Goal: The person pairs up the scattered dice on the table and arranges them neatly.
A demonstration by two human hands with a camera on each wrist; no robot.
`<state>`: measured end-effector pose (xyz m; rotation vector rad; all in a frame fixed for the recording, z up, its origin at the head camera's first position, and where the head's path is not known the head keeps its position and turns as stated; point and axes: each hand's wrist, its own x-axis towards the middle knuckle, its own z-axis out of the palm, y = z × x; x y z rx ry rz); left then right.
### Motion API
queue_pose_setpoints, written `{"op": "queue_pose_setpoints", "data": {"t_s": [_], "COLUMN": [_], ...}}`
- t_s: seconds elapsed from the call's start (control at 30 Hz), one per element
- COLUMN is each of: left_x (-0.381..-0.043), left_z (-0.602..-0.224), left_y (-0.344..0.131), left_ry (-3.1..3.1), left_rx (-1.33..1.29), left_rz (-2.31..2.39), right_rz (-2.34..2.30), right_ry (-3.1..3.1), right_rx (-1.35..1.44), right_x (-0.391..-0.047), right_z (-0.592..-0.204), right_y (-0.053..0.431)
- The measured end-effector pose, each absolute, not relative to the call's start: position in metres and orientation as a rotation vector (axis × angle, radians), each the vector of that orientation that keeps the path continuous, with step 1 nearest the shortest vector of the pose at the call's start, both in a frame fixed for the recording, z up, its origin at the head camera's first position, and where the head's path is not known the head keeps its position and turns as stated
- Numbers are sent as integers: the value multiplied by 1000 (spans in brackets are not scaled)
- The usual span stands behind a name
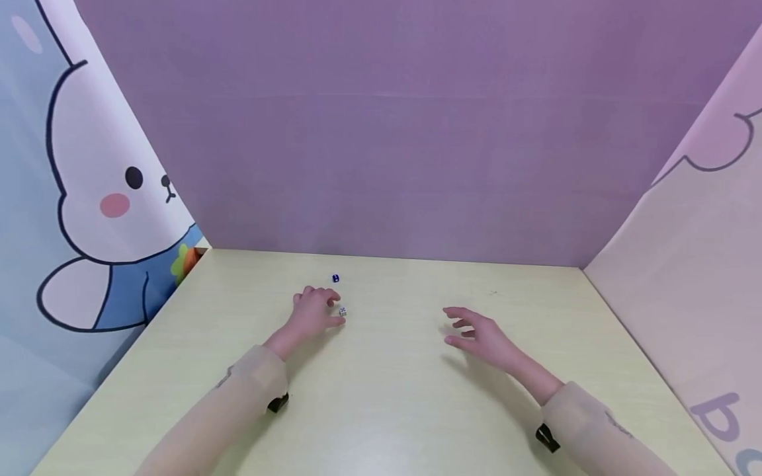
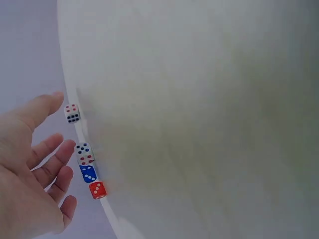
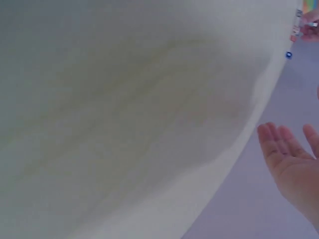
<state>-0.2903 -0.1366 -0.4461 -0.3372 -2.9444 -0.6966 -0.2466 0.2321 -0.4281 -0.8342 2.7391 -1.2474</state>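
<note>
My left hand (image 1: 311,314) is low over the left part of the table, thumb spread from its loosely bent fingers. In the head view a small white die (image 1: 342,311) shows by the gap between thumb and fingers, and a blue die (image 1: 336,278) lies farther back. Looking from the left wrist, I see one white die (image 2: 72,113) near the thumb tip. Another white die (image 2: 83,149), a blue die with white pips (image 2: 88,174) and a red die (image 2: 98,190) sit beyond the fingertips. My right hand (image 1: 479,337) hovers over the table with fingers extended, holding nothing.
The pale table (image 1: 381,396) ends at a purple backdrop (image 1: 381,132). A printed cartoon panel (image 1: 107,231) stands on the left, and a pale panel (image 1: 702,264) on the right. A tiny dark mark (image 1: 493,292) lies behind the right hand.
</note>
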Motion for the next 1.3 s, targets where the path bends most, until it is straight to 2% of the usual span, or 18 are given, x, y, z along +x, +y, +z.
{"op": "queue_pose_setpoints", "data": {"t_s": [0.3,0.9,1.1,1.3], "left_x": [-301,-292,-290,-286], "left_z": [-451,-444,-446,-447], "left_y": [-136,-102,-88,-73], "left_ry": [-2983,-3002,-2986,-2984], "left_rx": [-291,-429,-503,-459], "left_rz": [-668,-699,-915,-1218], "right_rz": [-1265,-1222,-1215,-1253], "right_ry": [2663,2636,2657,2649], "right_rx": [-798,-745,-715,-670], "right_x": [-253,-256,-255,-259], "right_z": [-437,-447,-447,-450], "right_y": [230,229,229,229]}}
